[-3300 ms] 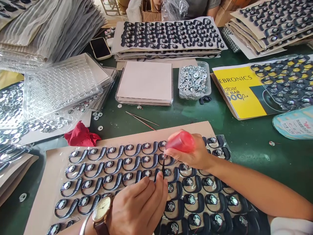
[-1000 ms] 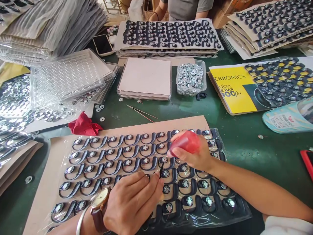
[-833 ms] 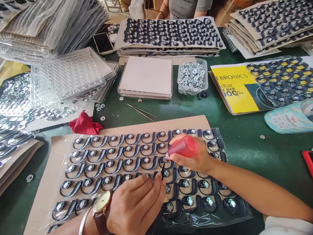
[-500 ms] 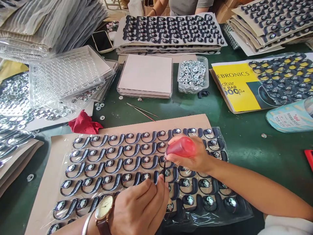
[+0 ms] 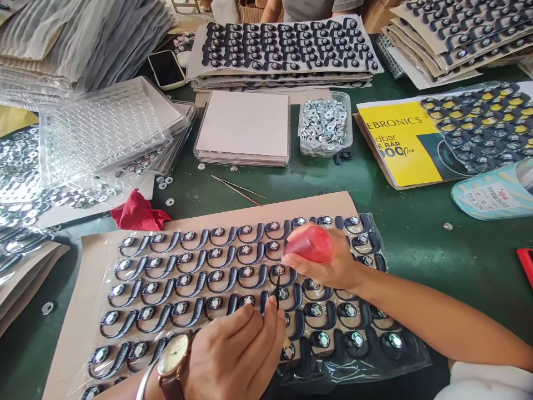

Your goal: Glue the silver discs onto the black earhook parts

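My right hand (image 5: 328, 258) is wrapped round a red translucent squeeze bottle (image 5: 310, 245), tilted over the sheet. My left hand (image 5: 241, 344), with a watch (image 5: 174, 354) on its wrist, pinches dark, thin-tipped tweezers (image 5: 278, 289). Their tip is at one round silver-faced part (image 5: 276, 270) in a black curved piece, just below the bottle's lower left end. Rows of such black curved pieces (image 5: 214, 280) lie in a clear plastic sheet on a brown cardboard (image 5: 95, 266). My hands hide some pieces in the middle.
Beyond the cardboard are a red cloth (image 5: 140, 211), metal tweezers (image 5: 237, 189), a clear box of washers (image 5: 325, 125) and a white-topped stack (image 5: 244, 125). A patterned blue bottle (image 5: 491, 191) lies at right. Another person's arm (image 5: 270, 10) shows at the back.
The bottle has drawn back slightly from the part, whose silver face shows more fully now. Both hands keep their grips. The whole view has shifted a little.
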`<state>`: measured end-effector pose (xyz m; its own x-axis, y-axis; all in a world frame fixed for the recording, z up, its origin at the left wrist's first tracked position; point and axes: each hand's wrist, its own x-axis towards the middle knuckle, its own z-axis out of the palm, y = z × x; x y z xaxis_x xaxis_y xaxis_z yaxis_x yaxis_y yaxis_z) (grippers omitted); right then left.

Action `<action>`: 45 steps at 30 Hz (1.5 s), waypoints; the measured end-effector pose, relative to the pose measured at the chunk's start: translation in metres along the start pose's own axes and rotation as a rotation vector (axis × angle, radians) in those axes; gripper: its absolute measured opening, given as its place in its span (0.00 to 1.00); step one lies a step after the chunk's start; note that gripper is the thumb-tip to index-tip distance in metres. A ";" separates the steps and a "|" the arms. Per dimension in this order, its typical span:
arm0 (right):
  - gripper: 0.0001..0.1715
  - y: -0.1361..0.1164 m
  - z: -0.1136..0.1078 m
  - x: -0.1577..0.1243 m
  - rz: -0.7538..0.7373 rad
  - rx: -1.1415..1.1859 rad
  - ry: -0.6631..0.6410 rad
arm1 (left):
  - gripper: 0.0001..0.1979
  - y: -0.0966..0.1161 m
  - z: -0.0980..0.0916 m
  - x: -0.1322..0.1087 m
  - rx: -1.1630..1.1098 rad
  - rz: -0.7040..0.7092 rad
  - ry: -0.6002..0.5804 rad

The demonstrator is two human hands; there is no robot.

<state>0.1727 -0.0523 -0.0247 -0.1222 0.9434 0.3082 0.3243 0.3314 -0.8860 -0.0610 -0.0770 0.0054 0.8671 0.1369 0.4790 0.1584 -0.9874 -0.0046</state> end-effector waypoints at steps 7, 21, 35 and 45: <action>0.11 -0.002 0.000 0.002 -0.015 0.006 -0.017 | 0.14 0.003 -0.001 0.001 -0.047 -0.066 0.020; 0.14 -0.010 -0.004 0.003 0.082 0.011 -0.008 | 0.12 -0.007 -0.011 0.009 -0.189 -0.229 -0.013; 0.14 -0.006 -0.001 -0.001 -0.025 0.015 -0.064 | 0.11 -0.027 -0.013 0.009 -0.394 -0.465 0.066; 0.15 -0.032 -0.029 0.015 0.246 0.163 -0.326 | 0.10 -0.027 -0.009 0.008 -0.453 -0.555 0.109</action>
<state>0.1881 -0.0481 0.0186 -0.3583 0.9334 -0.0209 0.2321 0.0673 -0.9704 -0.0625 -0.0498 0.0178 0.6601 0.6422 0.3896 0.3299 -0.7139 0.6177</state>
